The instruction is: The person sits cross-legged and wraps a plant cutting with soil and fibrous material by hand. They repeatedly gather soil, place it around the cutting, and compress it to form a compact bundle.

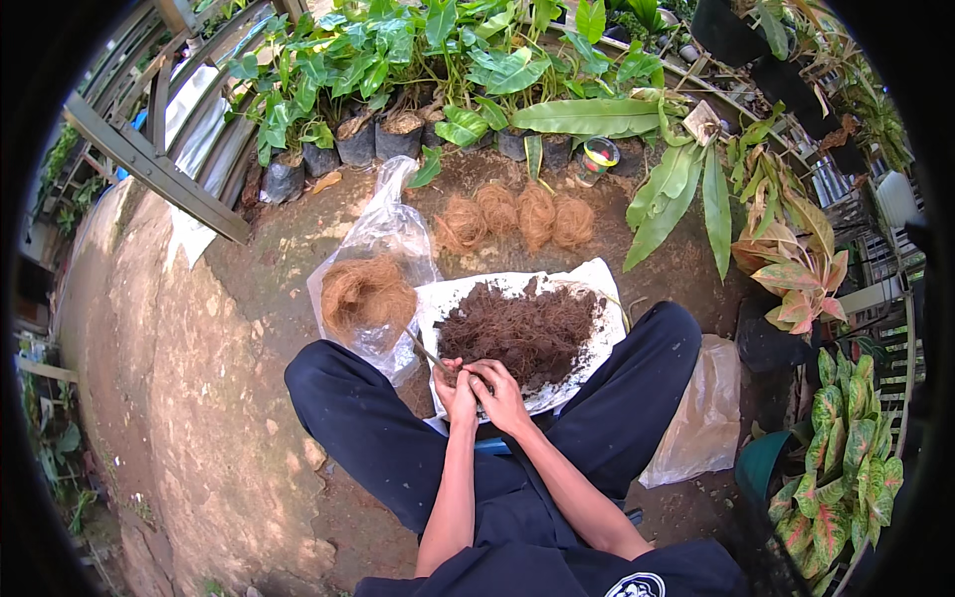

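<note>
Both hands meet over the near left edge of a white sack (606, 287) that bears dark, fibrous soil (522, 328). My left hand (456, 392) is closed around the lower part of a thin stem (422, 346), which slants up to the left. Against it, my right hand (496, 392) has its fingers curled near the stem's base; whether it grips anything is hidden. A loose heap of brown coconut fibre (369, 295) lies on a clear plastic bag (399, 216) to the left. Several fibre balls (536, 216) sit in a row beyond the sack.
Leafy plants in black polybags (357, 142) line the far side, beside a clear cup with a yellow rim (598, 158). Large cut-looking leaves (668, 201) spread at the right. A plastic sheet (701, 418) lies beside the right knee. A metal frame (157, 168) stands at upper left.
</note>
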The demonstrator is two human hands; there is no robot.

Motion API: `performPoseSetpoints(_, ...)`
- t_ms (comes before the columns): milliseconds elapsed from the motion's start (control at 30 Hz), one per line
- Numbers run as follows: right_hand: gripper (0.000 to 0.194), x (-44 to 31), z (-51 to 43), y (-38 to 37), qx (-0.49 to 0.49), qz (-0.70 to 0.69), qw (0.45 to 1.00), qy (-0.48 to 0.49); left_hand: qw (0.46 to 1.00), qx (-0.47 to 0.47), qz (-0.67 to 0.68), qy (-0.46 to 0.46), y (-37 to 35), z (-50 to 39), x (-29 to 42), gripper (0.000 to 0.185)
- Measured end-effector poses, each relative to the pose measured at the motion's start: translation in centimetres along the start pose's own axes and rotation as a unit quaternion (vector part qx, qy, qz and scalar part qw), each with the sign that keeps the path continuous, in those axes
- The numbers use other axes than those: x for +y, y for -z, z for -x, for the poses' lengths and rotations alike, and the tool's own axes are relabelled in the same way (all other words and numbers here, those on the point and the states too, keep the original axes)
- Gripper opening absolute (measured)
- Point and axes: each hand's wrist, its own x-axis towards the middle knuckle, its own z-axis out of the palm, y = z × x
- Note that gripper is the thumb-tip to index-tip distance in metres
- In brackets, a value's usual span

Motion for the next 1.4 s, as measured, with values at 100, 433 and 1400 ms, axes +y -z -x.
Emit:
performPoseSetpoints(100, 0.029, 1.0, 0.1, -0.9, 0.034, -0.08, 0.996, 0.023, 0.996, -0.035, -0.078, -0.017, -0.6, 0.8, 0.5, 0.022)
performPoseSetpoints(433, 0.051, 3.8, -0.7, -0.5, 0.018, -0.503, 0.826, -0.254, 0.876, -0.116, -0.437, -0.166, -1.7, 2.2, 4.0, 0.034)
performPoseSetpoints(1400, 0.062, 4.4, 0.0, -1.5, 0.069, -0.441, 0.855, -0.263, 0.921, -0.116, -0.365, -0.076, -3.0, 4.2, 2.8, 0.033)
